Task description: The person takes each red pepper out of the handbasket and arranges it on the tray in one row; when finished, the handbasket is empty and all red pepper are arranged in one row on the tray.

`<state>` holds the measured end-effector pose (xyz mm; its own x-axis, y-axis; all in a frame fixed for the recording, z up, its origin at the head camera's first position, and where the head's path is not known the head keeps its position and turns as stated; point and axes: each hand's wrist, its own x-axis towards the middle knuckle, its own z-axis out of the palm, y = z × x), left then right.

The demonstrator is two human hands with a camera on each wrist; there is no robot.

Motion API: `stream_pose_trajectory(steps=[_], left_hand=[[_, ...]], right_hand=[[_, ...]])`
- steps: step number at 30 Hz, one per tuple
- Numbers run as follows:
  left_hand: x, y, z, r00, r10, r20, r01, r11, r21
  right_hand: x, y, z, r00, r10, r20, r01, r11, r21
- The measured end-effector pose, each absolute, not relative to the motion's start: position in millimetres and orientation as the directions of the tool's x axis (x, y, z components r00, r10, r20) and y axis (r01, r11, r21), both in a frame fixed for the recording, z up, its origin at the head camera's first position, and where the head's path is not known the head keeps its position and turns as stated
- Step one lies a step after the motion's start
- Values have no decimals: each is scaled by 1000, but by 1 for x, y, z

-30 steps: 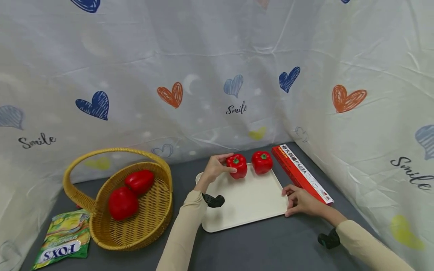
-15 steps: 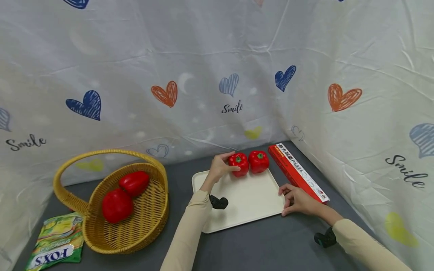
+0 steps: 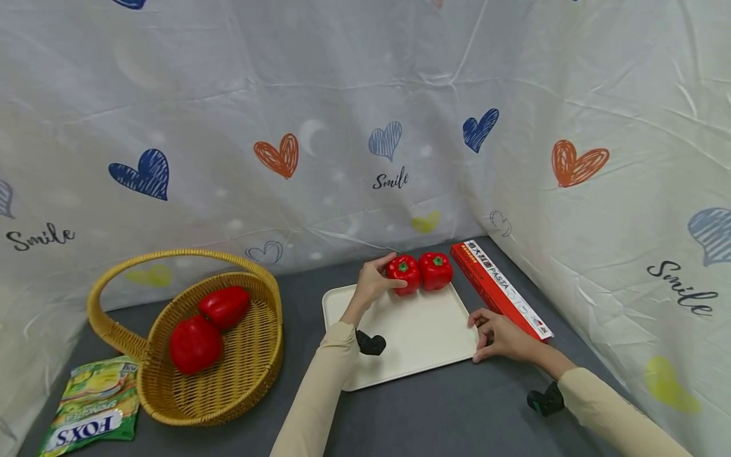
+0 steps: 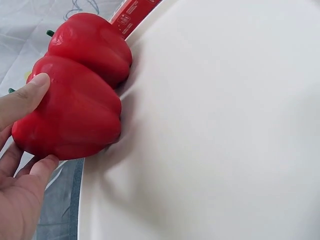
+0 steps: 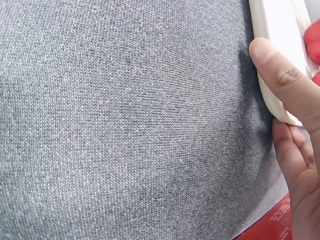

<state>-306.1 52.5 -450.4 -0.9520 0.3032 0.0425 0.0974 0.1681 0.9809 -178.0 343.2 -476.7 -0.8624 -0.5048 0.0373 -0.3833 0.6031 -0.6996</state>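
My left hand [image 3: 371, 284] grips a red bell pepper [image 3: 407, 270] with a green stem at the far edge of a cream rectangular tray [image 3: 417, 333]. In the left wrist view its thumb [image 4: 36, 86] lies on one side of the pepper and the fingers on the other. A second red bell pepper [image 3: 436, 273] stands at the tray's far right corner, right against the held one. At the near right corner of the tray, my right hand [image 3: 501, 336] holds the edge, thumb on the near side and fingers curled at the right side.
A yellow wicker basket [image 3: 248, 374] with a tall handle stands at left, two red vegetables [image 3: 196, 344] inside. Beside it lies a green FOX'S packet [image 3: 94, 400]. A red pasta box [image 3: 502, 289] lies right of the tray. A patterned curtain hangs behind the grey table [image 3: 422, 412].
My left hand has moved the pepper slightly right, closing the gap to the other pepper. The right hand keeps its hold on the tray corner. The head view has shifted a little.
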Motion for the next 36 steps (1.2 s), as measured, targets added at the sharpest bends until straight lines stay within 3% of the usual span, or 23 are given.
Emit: stream_pose_trajectory(steps=[10,28,36], left_hand=[[-304,55,-447,-959,281,42,110,234,966],[-303,53,-447,-960,277,47,115,233,966],[-305,56,-447,-963,261,70,152,308,939]], right_hand=[[-177,344,-478,-838,-532,123,-452,551,-702],[-177,342,-478,-845,-527,92,-428,563,-707],[-175,342,-474,-857,-510,75,-402,571,-716]])
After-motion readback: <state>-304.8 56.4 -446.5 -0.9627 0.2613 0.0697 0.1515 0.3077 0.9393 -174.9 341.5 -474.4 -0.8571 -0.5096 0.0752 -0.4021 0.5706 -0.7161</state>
